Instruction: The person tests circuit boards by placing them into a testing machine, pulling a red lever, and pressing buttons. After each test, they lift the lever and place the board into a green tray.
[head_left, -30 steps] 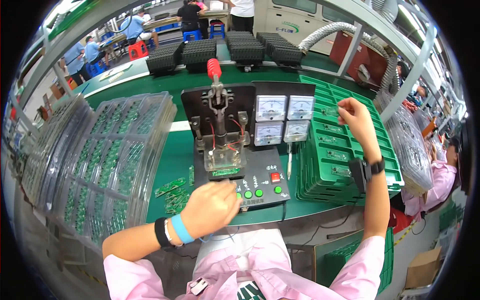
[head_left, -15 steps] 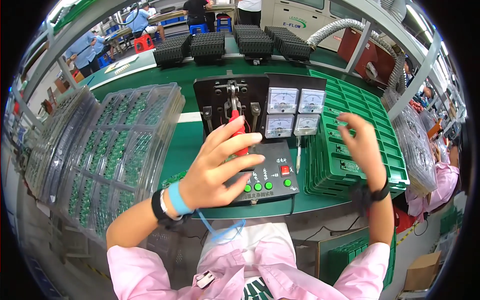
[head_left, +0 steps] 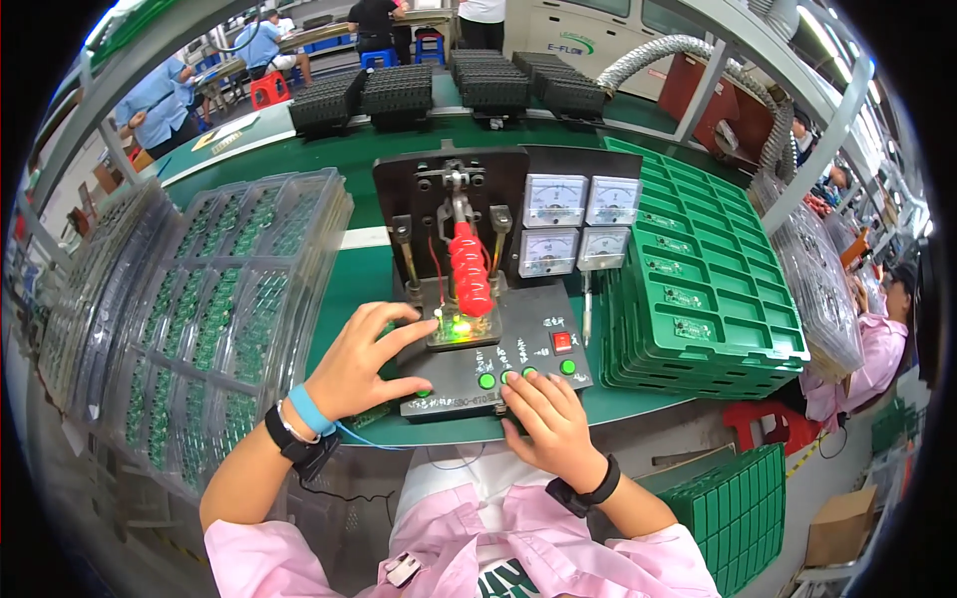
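Your left hand [head_left: 361, 364] rests open beside the small lit board [head_left: 461, 329] clamped under the red lever [head_left: 469, 267], right hand [head_left: 546, 419] fingertips on the green buttons [head_left: 508, 377] — board looks light, stiff, fragile — take its edges.

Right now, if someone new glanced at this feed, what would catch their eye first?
Probably the red lever handle at the centre of the black test fixture, with a lit board glowing beneath it. Both hands frame it: the left hand beside the clamp, the right hand at the green buttons. Stacked green trays fill the right.
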`<state>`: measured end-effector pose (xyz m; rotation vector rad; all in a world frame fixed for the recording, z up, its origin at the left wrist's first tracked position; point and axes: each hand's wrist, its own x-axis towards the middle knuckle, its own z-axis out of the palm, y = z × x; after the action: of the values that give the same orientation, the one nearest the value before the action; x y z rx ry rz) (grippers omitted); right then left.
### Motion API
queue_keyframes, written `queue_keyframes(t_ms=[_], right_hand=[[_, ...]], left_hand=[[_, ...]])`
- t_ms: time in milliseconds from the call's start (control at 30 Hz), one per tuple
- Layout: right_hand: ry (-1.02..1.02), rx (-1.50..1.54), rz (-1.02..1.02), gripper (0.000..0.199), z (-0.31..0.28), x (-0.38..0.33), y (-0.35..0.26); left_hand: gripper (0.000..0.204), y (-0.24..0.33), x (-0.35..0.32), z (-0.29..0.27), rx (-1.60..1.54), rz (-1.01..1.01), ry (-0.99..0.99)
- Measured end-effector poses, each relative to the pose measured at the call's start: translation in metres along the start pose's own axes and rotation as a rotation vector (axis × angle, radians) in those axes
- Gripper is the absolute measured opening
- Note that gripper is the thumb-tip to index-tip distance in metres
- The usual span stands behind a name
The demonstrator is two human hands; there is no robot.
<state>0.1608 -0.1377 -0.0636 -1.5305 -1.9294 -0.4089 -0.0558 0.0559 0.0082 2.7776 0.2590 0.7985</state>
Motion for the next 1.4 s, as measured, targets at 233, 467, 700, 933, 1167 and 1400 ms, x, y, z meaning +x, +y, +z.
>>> queue_keyframes(t_ms=[233,467,700,933,1167,1400], right_hand=[[0.028,0.015,0.035,0.041,0.001,0.003,0.007],[-0.063,0.055,0.052,0.039,-0.008,0.013,0.006],[0.115,0.430,-0.492,0.047,-0.059,0.172,0.013],[0.432,0.472,-0.142,0.038,-0.045,0.246,0.019],[-0.114,0.701,0.543,0.016,-0.020,0.117,0.042],[-0.358,0.627,0.506,0.022,-0.005,0.124,0.012]], left_hand=[[0.075,-0.005,0.008,0.002,0.007,-0.057,-0.041],[0.075,-0.001,0.019,-0.006,0.055,-0.135,-0.224],[0.074,-0.008,0.005,-0.003,0.058,-0.036,0.005],[0.040,-0.028,-0.018,-0.006,0.060,-0.486,0.168],[0.033,-0.027,-0.029,-0.002,0.128,-0.537,-0.054],[0.039,-0.036,-0.042,0.013,-0.078,-0.408,0.038]])
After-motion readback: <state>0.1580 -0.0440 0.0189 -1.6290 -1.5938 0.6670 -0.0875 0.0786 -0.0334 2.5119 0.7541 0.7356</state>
